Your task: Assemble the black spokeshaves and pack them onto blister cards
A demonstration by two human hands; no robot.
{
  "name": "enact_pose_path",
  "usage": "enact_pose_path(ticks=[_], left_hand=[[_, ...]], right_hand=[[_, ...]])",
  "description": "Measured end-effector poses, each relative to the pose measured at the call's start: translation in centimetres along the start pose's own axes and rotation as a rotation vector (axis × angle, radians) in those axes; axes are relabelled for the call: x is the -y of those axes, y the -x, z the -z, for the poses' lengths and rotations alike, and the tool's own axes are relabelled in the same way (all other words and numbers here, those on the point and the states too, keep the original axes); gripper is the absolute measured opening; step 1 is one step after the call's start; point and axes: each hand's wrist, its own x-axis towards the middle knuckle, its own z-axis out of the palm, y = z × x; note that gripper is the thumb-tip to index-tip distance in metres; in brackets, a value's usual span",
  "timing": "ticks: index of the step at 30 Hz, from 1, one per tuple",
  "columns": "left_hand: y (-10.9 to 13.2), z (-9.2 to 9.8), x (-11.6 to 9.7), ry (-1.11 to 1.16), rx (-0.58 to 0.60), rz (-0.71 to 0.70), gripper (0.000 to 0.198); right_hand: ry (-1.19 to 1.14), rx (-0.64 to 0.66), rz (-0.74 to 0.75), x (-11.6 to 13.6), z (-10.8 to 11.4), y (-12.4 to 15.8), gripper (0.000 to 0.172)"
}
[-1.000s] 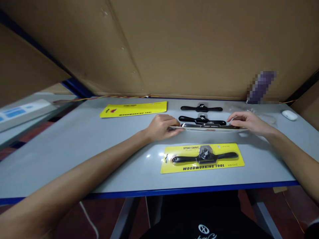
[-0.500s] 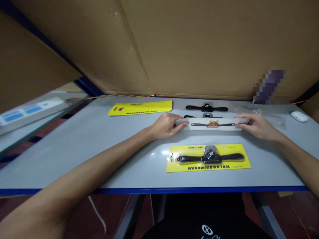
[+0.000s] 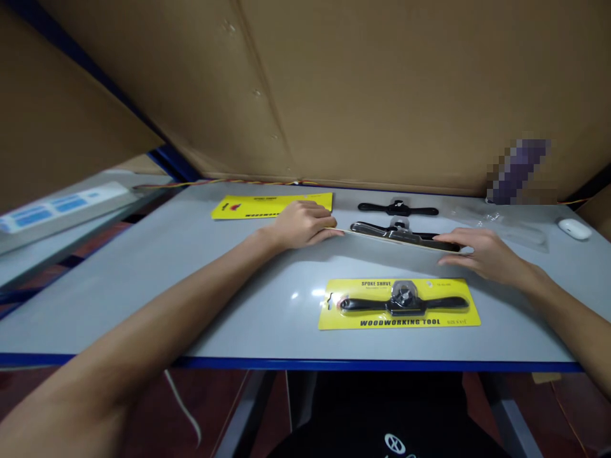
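Observation:
A spoke shave package [image 3: 400, 236] is held nearly edge-on above the table, its black tool under clear plastic on the upper face. My left hand [image 3: 308, 224] pinches its left end between thumb and fingers. At the other end, my right hand [image 3: 482, 251] grips it the same way. Closer to me lies a second packaged spoke shave [image 3: 405, 304] on a yellow card lettered "WOODWORKING TOOL". Behind the held package rests a loose black spoke shave [image 3: 398, 207]. A yellow backing card [image 3: 273, 205] lies flat beyond my left hand, which partly covers it.
Clear plastic packaging [image 3: 506, 226] lies at the back right, beside a white earbud case [image 3: 573, 229]. A pixelated purple object [image 3: 519, 172] leans at the rear wall. On the left, a white power strip [image 3: 67, 205] sits on a side surface. Cardboard panels [image 3: 382, 95] enclose the back.
The held package has tilted from showing its white printed back to nearly edge-on, with its tool side now visible. Its right end dips lower. Both hands keep their hold.

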Motion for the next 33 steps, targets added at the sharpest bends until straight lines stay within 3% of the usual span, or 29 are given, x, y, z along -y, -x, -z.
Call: enact_pose_path(ticks=[12,18,24,28,33], left_hand=[[1.4,0.7,2.3,0.023,0.108,0.135,0.067],[2.4,0.7,3.8,0.025,0.142,0.199,0.064],[4.9,0.5,5.7,-0.072,0.13,0.335,0.064],[7.0,1.6,7.2,-0.119,0.074,0.433,0.063],[9.7,3.0,8.9,-0.271,0.123,0.581,0.07]], right_hand=[[0.053,0.035,0.034,0.0,-0.6,0.3,0.04],[0.056,-0.016,0.032,-0.3,-0.6,0.3,0.035],[0.091,-0.039,0.016,-0.4,-0.6,0.2,0.033],[0.098,-0.048,0.023,-0.6,-0.7,0.3,0.029],[0.085,-0.047,0.032,-0.8,-0.9,0.4,0.028]])
